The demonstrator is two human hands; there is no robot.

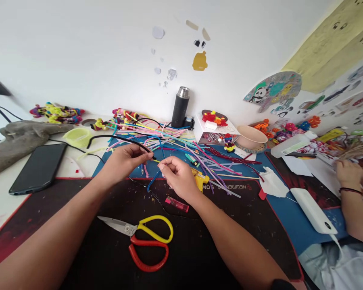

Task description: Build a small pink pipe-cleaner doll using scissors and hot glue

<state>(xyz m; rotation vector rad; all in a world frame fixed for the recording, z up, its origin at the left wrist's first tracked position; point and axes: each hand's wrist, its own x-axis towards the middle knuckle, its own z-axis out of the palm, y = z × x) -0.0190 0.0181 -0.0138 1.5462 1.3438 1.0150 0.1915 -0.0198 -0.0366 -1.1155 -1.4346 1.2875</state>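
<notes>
Head: hands [124, 163] [181, 177] near mat edge [238, 179] (red)

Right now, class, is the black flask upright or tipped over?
Upright: the black flask stands with its silver top uppermost.

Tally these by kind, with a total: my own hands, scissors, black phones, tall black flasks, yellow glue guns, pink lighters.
Own hands: 2 (left hand, right hand)
Scissors: 1
Black phone: 1
Tall black flask: 1
Yellow glue gun: 1
Pink lighter: 1
Total: 7
</notes>
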